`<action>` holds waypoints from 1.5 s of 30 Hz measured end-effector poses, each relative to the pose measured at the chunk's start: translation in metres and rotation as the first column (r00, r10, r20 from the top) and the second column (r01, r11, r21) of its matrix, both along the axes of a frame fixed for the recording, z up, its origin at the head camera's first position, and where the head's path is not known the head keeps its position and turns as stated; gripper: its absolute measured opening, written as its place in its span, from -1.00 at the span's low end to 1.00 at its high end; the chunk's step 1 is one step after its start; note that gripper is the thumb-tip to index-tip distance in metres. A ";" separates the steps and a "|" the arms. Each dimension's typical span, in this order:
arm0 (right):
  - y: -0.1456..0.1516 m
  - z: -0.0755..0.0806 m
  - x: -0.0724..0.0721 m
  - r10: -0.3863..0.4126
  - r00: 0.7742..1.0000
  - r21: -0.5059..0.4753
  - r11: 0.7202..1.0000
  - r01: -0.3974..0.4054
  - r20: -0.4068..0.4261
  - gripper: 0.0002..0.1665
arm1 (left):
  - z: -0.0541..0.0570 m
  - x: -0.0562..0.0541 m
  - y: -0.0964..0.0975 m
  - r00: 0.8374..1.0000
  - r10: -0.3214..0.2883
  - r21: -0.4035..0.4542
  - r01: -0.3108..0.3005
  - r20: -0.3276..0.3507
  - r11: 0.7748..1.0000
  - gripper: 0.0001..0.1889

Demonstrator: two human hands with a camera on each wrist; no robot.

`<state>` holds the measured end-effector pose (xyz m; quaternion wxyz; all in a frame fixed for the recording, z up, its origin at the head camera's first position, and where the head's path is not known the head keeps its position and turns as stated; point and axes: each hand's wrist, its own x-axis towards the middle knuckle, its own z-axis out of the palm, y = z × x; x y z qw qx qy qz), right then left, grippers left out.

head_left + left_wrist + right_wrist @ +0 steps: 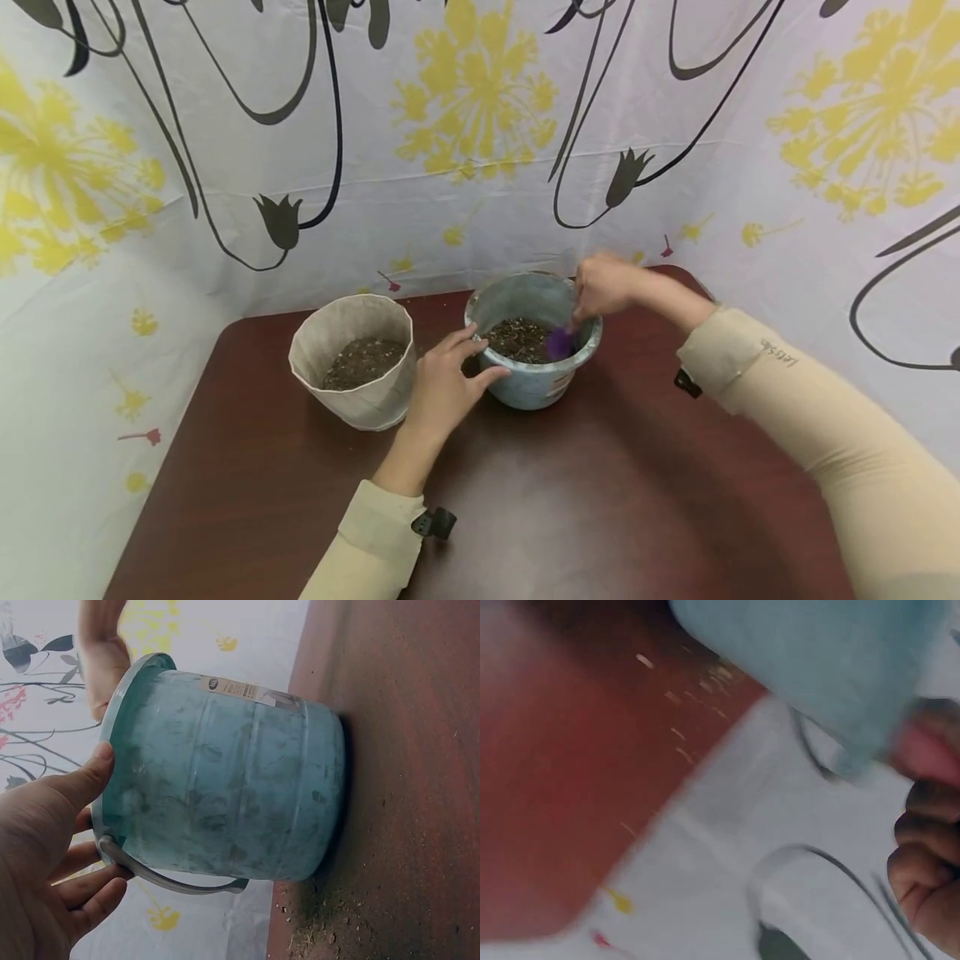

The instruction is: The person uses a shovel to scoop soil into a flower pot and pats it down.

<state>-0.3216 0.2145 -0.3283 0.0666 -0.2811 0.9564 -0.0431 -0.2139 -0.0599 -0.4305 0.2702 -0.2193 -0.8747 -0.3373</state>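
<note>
Hands [444, 382] [602, 286] on bucket [527, 389], purple tool [559, 343]

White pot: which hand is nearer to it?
Left. The left hand is close beside the white pot, at the left side of the bucket; the right hand is farther off, at the bucket's right side, holding a purple tool.

Smudged blue bucket [528, 389], upright, dark soil [517, 340] within, blurred purple tool [559, 343] inside near the right wall

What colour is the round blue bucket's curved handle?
The curved handle is grey; best view: left wrist.
</note>
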 end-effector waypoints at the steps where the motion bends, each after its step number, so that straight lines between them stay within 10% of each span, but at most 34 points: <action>1: 0.002 -0.004 0.001 0.010 1.000 -0.037 0.999 -0.010 -0.007 -0.30 | 0.000 0.000 0.000 1.000 -0.002 0.001 0.002 0.000 1.000 -0.44; 12: 0.014 -0.028 0.015 -0.041 0.990 -0.308 0.948 0.082 0.135 -0.83 | 0.000 -0.001 -0.004 0.998 -0.021 0.002 0.021 0.053 1.000 -0.45; 25: 0.005 -0.037 0.025 -0.065 0.987 -0.489 0.863 0.128 0.144 -0.65 | 0.002 -0.002 -0.005 0.998 -0.029 -0.014 0.030 0.060 0.999 -0.44; 29: 0.001 -0.034 0.031 -0.074 0.994 -0.418 0.903 0.101 0.081 -0.59 | 0.001 -0.001 -0.006 0.997 -0.036 -0.018 0.037 0.072 0.999 -0.44; 33: -0.006 -0.025 0.038 -0.062 0.993 -0.128 0.991 0.049 -0.100 -0.68 | 0.002 -0.001 -0.006 0.997 -0.034 -0.020 0.036 0.071 0.999 -0.45; 36: -0.013 -0.018 0.042 -0.003 0.987 0.017 1.000 0.006 -0.163 -0.71 | 0.003 -0.001 -0.006 0.997 -0.033 -0.023 0.035 0.065 0.999 -0.46; 45: -0.007 -0.024 0.051 -0.095 0.995 -0.198 0.976 0.090 -0.013 -0.34 | 0.007 0.001 -0.005 0.994 -0.035 -0.028 0.038 0.102 0.999 -0.48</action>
